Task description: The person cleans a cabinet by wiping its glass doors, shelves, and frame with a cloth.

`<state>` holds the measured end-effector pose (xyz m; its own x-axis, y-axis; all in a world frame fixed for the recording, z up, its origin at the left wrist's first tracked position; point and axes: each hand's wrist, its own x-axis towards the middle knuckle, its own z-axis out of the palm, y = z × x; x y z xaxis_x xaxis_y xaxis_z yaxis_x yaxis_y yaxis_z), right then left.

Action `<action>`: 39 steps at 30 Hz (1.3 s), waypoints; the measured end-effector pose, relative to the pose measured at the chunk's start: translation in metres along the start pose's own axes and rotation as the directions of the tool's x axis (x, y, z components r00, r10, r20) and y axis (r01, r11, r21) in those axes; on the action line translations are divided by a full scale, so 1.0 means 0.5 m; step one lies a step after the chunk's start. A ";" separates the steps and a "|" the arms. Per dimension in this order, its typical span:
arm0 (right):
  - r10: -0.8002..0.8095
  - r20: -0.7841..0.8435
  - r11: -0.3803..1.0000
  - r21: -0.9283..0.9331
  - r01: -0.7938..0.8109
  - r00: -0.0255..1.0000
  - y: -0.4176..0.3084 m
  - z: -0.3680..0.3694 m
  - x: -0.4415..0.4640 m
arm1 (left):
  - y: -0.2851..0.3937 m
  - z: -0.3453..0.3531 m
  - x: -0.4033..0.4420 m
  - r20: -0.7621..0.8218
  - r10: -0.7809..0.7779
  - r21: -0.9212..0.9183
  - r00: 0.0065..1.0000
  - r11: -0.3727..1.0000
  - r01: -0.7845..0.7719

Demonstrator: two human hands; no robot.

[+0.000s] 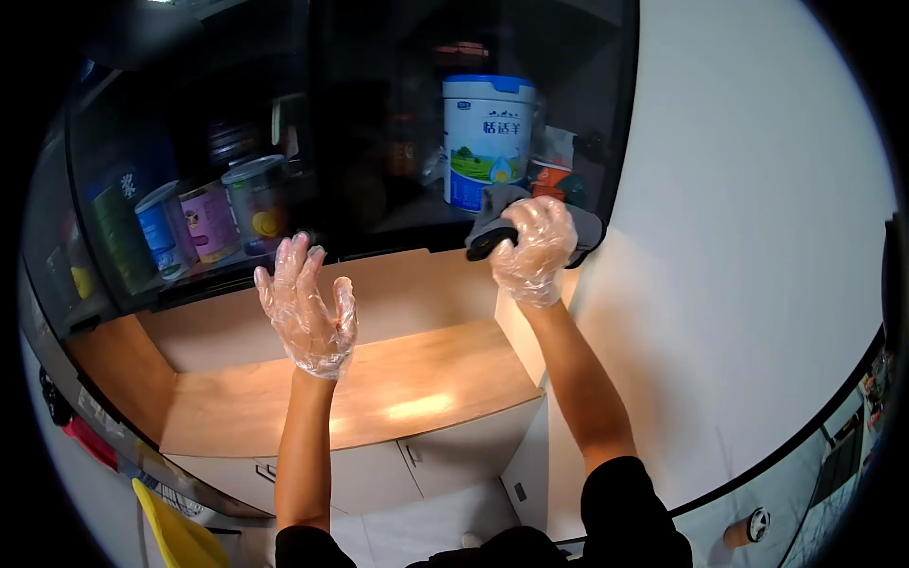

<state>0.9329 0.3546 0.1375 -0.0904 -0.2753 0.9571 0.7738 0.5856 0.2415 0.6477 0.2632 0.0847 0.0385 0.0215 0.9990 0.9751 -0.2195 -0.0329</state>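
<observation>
Black fabric sleeves are nearest. Above them, the clear-plastic-gloved right hand clutches a crumpled grey-and-black cloth at the lower right corner of the dark glass-fronted cabinet, apparently against its front; the similarly gloved left hand, fingers spread, grasping nothing, is at the bottom edge.

Dark cabinet: white-and-blue tin, front, three large dark characters, read as 恬适羊 (first one less certain); small badge at its upper left illegible. Far left, white character, probably 浆, on a dark blue pack. Purple can and blue can: print present, too small to read.
</observation>
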 end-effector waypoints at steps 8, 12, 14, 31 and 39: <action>-0.197 0.055 0.912 0.377 0.163 0.979 -0.263 0.113 0.014 | 0.023 0.013 -0.028 -0.010 0.034 -0.152 0.999 0.988 -0.035; -0.272 0.123 0.895 0.396 0.204 0.954 -0.251 0.103 0.026 | 0.027 -0.003 -0.033 0.026 -0.002 -0.125 1.000 0.992 0.005; -0.336 0.032 0.899 0.308 0.311 0.941 -0.206 0.085 0.038 | 0.037 -0.012 -0.029 0.078 0.017 -0.131 0.997 0.991 -0.006; 0.391 0.196 0.916 -0.180 -0.358 0.899 0.135 -0.090 -0.055 | 0.255 0.069 -0.015 0.209 0.138 -0.352 0.968 0.934 -0.057; 0.809 0.230 0.541 0.069 -0.838 0.541 0.161 -0.103 -0.097 | 0.234 0.051 -0.103 0.283 0.072 -0.473 0.956 0.878 0.074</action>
<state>1.0318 0.3756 0.1024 0.4329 0.5000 0.7501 0.4509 0.6005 -0.6604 0.7651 0.2612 0.0287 0.1690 0.2811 0.9447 0.7557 -0.6523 0.0589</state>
